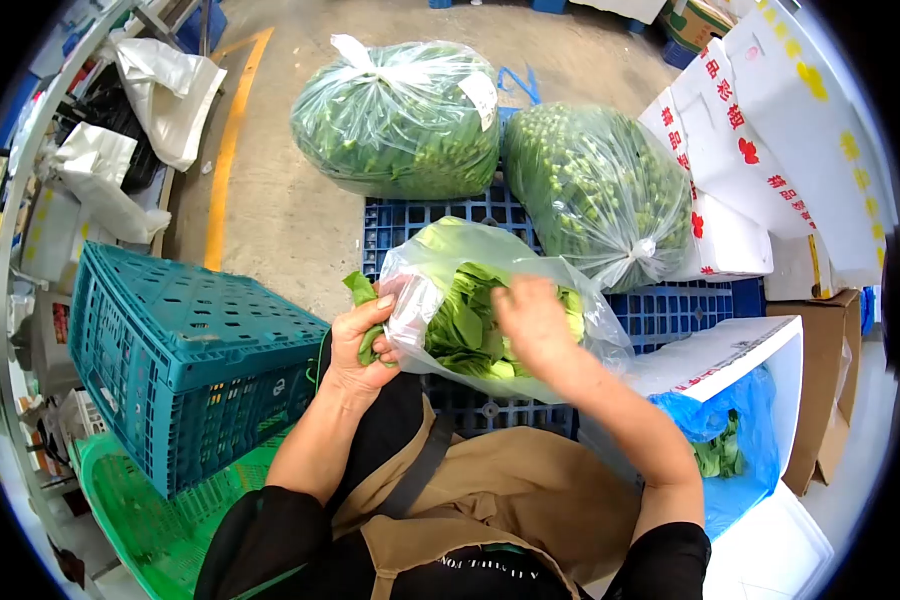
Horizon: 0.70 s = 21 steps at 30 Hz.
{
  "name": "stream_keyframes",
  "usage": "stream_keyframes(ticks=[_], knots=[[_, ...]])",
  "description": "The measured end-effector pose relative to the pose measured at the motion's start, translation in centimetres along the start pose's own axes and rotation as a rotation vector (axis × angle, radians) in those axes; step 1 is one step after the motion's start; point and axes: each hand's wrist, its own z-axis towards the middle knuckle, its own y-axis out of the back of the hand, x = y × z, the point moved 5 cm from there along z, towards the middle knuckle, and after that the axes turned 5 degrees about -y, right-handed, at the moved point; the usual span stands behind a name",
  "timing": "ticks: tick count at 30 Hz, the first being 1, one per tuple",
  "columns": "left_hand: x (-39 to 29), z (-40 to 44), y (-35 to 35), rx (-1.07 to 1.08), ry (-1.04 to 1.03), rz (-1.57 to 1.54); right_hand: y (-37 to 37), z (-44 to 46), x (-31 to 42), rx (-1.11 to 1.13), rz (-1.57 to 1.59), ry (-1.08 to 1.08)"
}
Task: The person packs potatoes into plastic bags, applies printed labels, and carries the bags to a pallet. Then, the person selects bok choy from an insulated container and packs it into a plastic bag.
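Note:
An open clear plastic bag point(590, 315) holds leafy greens point(460, 325) in front of my body, over the blue pallet. My left hand point(362, 340) is closed on the bag's left edge, with a few green leaves point(360, 290) also between its fingers. Inside the bag's mouth, my right hand point(532, 318) rests over the greens; its fingers are blurred and partly hidden among the leaves. Two tied clear bags full of green vegetables, one at the upper left point(400, 120) and one at the upper right point(600, 190), lie just beyond.
A teal crate point(190, 350) and a green basket point(130, 510) stand at the left, beside a shelf. Blue pallets point(670, 315) lie beneath the bags. At the right are white foam boxes point(730, 150), a blue-lined box point(750, 400) with greens and a cardboard box point(830, 390).

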Motion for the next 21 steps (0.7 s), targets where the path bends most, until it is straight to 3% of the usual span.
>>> stream_keyframes(ticks=[1,2,7,9,10,11,12,13,14,15,16,17,18,20,21], knots=[[0.0,0.0,-0.3,-0.035,-0.002,-0.004,0.3,0.2,1.7,-0.133,0.213,0.099],[0.2,0.0,-0.6,-0.068,-0.005,-0.009,0.6,0.6,3.5,-0.13,0.286,0.165],[0.1,-0.3,0.2,-0.015,-0.048,0.01,-8.0,4.0,3.7,-0.036,0.267,-0.079],[-0.4,-0.6,1.1,-0.16,-0.153,0.092,-11.9,3.4,1.8,-0.002,0.351,-0.209],[-0.5,-0.7,1.0,-0.351,-0.221,0.112,-10.8,3.2,1.5,-0.029,0.378,-0.173],[-0.5,-0.3,1.8,-0.159,-0.17,0.07,-10.8,2.9,1.2,-0.079,0.539,-0.159],[-0.9,-0.2,2.5,-0.373,-0.25,0.09,-10.5,2.6,0.9,-0.122,0.606,-0.124],[-1.9,0.5,4.6,-0.123,-0.15,0.024,-8.2,2.3,0.8,0.196,0.668,-0.157],[-1.8,0.4,3.5,-0.051,-0.115,-0.016,-3.5,0.5,0.7,0.091,0.52,0.056],[-3.4,1.1,6.5,-0.026,-0.11,0.002,1.2,-1.4,-0.2,0.253,0.519,0.088],[-3.5,0.9,5.9,-0.14,-0.171,0.088,5.3,-3.8,-1.6,0.417,0.535,0.13],[-3.9,0.6,5.6,-0.19,-0.21,0.142,9.2,-6.0,-3.5,0.289,0.631,0.091],[-4.5,0.9,6.5,-0.065,-0.173,0.133,12.5,-9.1,-5.9,0.151,0.72,0.066],[-4.9,1.4,6.8,0.192,-0.077,0.087,16.7,-16.4,-13.1,-0.041,0.819,-0.306],[-4.6,1.3,6.4,0.198,-0.095,0.094,17.8,-21.0,-16.1,-0.127,0.826,-0.521]])
